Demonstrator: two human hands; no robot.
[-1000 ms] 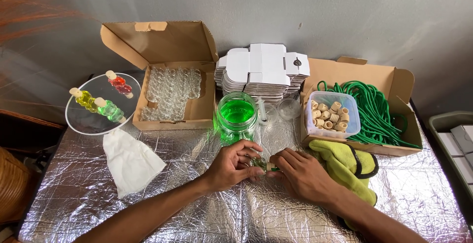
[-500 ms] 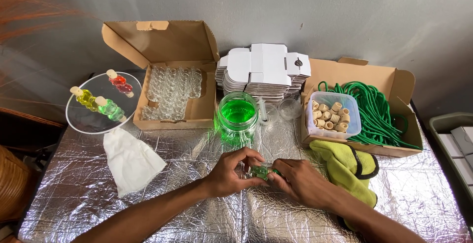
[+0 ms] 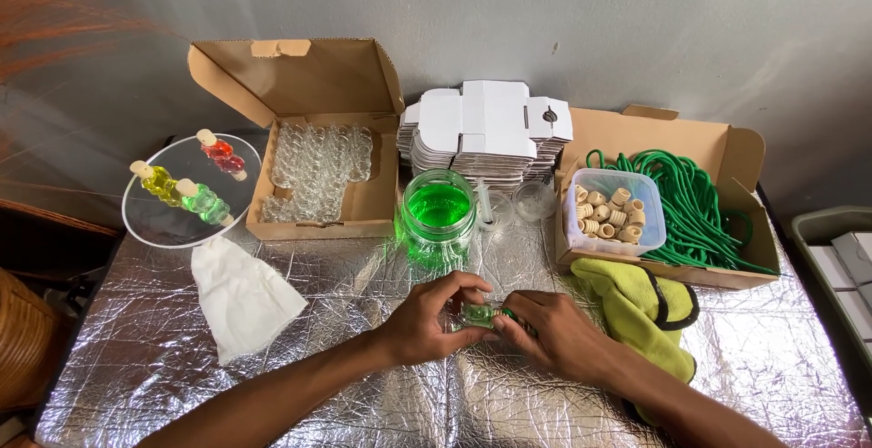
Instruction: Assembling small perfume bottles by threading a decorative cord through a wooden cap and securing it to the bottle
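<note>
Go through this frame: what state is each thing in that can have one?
left hand: closed around the small bottle
right hand: gripping the same bottle's end
small bottle: green inside, lying sideways
glass jar: lidless, filled with green liquid
left carton: lid open
right carton: flaps open
plastic tub: lidless, holding corks
white boxes: flat, unfolded, stacked

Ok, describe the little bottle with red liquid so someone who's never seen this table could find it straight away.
Start at the open brown cardboard box of clear glass bottles at the back left. Just left of it lies a round clear plate carrying three tiny cork-stoppered bottles. The small red-filled bottle lies nearest the box; its neighbours hold yellow and green.
</note>
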